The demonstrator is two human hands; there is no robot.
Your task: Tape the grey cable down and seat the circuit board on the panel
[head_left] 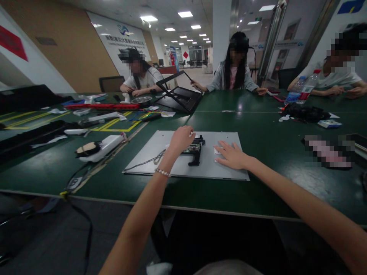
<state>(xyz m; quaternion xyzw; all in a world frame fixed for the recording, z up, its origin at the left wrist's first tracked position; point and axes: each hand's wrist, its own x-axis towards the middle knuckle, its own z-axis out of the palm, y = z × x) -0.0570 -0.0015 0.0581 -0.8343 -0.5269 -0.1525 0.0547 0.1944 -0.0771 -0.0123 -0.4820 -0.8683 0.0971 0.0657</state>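
Note:
A flat grey panel [149,152], like the back of a display, lies on the table in front of me. Near its middle is a green circuit board [195,147] with a black plastic bracket [195,157] beside it. My left hand [182,138] is over the board's upper left, fingers curled in; what the fingertips hold, if anything, is hidden. Thin grey cables [159,157] run from under that wrist to the panel's left edge. Spread out flat, my right hand [231,154] rests on the panel's right part, over a small white label [217,151].
To the left are a white power strip [104,147] and a black cable [90,225] hanging off the edge. A black frame [180,95] stands across the table by a co-worker [235,72]. Two more people sit there. Bottles [308,88] and a phone [328,152] are right.

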